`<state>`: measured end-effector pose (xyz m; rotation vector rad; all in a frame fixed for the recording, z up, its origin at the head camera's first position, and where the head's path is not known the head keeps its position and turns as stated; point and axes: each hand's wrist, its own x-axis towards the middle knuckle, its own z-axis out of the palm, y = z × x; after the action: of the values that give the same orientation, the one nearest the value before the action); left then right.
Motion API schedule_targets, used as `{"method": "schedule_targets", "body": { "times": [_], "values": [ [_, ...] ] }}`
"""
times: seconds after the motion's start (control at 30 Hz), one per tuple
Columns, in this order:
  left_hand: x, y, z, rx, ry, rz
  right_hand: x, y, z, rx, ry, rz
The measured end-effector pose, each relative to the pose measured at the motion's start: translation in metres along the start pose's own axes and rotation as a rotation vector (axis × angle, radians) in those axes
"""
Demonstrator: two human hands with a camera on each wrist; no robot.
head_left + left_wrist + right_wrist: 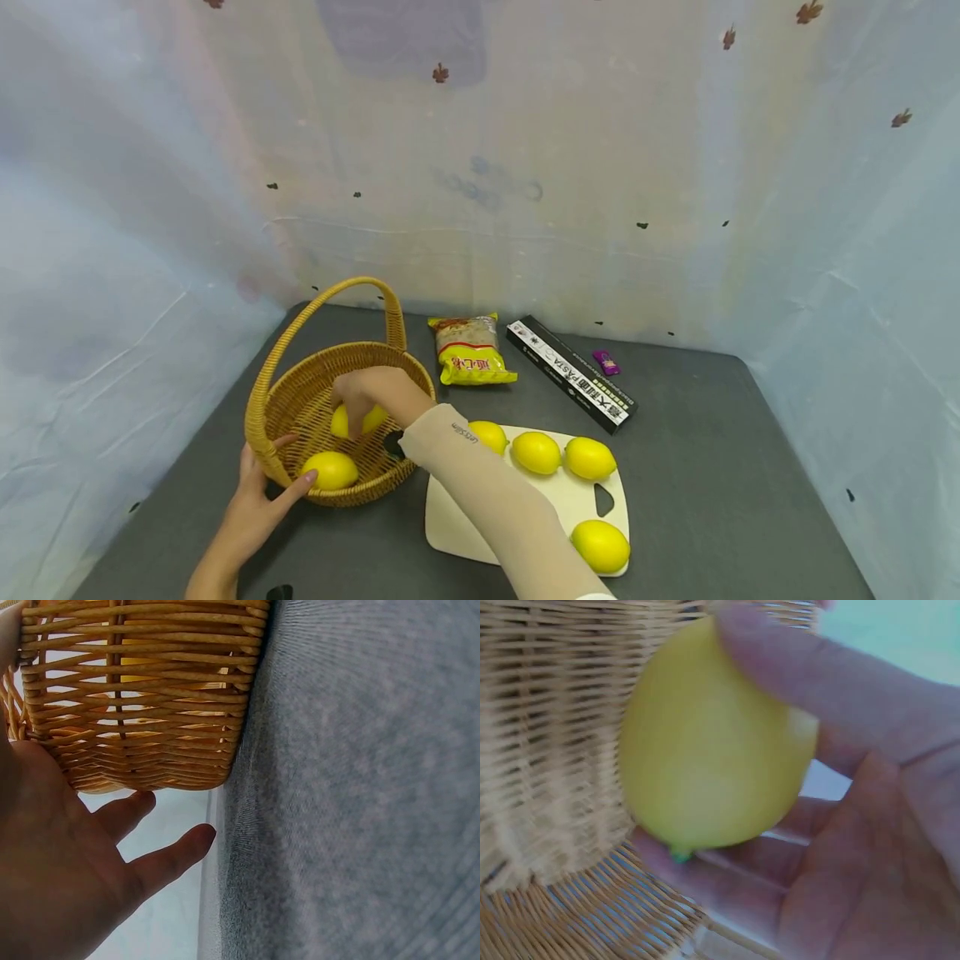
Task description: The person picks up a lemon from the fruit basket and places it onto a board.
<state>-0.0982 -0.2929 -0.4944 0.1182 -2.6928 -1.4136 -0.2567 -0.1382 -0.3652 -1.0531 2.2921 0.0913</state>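
A wicker basket point(300, 396) with a tall arched handle stands on the left of the table. My right hand point(378, 392) is inside it, holding a yellow lemon point(712, 742) between thumb and fingers; the lemon's green-tipped end shows in the right wrist view. Another lemon point(332, 471) lies in the basket near the front rim. At the basket's near left side, my left hand point(251, 504) grips the rim by the handle's foot. Two of its fingers extend beside the outer wicker wall point(142, 697) in the left wrist view.
Several lemons point(536, 452) lie on a cream cutting board point(566, 493), partly behind my right sleeve. Farther back are a yellow food packet point(472, 350), a black pasta box point(572, 373) and a small purple packet point(606, 362). Pale sheeting point(480, 242) surrounds the grey table point(697, 483).
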Motion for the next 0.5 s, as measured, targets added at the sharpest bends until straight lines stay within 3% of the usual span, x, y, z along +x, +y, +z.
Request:
{"method": "schedule_targets", "body": {
  "times": [0.2,0.5],
  "values": [
    [0.004,0.003,0.000,-0.004,-0.008,0.012,-0.033,0.011,-0.015,0.033,0.133,-0.151],
    [-0.002,0.002,-0.001,-0.028,-0.004,-0.012,-0.084,0.025,-0.019,-0.045,0.148,-0.254]
  ]
}}
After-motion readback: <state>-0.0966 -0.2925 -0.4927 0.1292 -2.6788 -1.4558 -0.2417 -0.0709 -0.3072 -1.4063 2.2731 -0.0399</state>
